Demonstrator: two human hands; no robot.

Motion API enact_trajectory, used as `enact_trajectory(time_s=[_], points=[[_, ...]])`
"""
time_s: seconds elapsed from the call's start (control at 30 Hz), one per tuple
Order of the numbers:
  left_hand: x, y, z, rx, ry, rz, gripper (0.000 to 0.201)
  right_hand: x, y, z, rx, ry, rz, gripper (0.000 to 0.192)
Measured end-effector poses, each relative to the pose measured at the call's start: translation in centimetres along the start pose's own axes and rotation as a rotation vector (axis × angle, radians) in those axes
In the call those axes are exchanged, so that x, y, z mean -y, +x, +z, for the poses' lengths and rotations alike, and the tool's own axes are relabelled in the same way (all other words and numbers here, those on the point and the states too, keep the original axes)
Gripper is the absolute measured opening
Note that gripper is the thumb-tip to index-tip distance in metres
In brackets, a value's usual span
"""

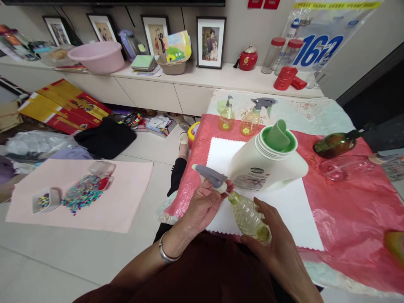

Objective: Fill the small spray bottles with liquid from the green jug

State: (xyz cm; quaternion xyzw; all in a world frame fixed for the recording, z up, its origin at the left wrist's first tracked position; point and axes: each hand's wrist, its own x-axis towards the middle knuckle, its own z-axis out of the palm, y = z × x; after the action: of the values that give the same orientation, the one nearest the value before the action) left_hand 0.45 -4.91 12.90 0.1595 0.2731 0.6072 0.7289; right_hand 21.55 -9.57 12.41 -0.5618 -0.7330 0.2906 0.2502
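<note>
My left hand [205, 206], with a bangle on its wrist, grips a grey and white trigger spray head [212, 176] by its collar. Just right of it, my right hand [274, 229] is wrapped round a clear yellowish spray bottle [249, 212], tilted with its open neck close to the spray head. Whether the spray head's tube is inside the neck, I cannot make out. Behind the bottle stands a large white detergent jug [268, 162] with a green pouring cup [279, 136] in its mouth. White paper [298, 214] lies under the jug.
Two yellow spray bottles [251, 122] stand at the table's back. On the right lie a brown pump bottle [334, 145] and a pink clear bottle [342, 168], over red plastic sheeting [362, 202]. Left on the floor, pink paper [126, 206] bears scattered colourful beads [83, 193].
</note>
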Motion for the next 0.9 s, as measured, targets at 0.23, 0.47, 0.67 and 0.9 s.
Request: enact_trajectory(time_s=[0.23, 0.47, 0.67, 0.9], points=[[1.1, -0.4, 0.2, 0.015, 0.042, -0.021, 0.045, 0.8, 0.3, 0.5, -0.016, 0.065, -0.033, 0.068], [1.3, -0.5, 0.5, 0.016, -0.052, -0.095, 0.048, 0.5, -0.2, 1.1, -0.040, 0.148, -0.040, 0.069], [1.3, -0.8, 1.1, 0.046, -0.111, -0.131, 0.046, 0.3, -0.3, 1.4, 0.066, 0.552, 0.044, 0.067], [1.5, -1.2, 1.7, 0.069, -0.095, -0.081, 0.047, 0.8, -0.5, 2.1, -0.007, 0.625, 0.021, 0.064]])
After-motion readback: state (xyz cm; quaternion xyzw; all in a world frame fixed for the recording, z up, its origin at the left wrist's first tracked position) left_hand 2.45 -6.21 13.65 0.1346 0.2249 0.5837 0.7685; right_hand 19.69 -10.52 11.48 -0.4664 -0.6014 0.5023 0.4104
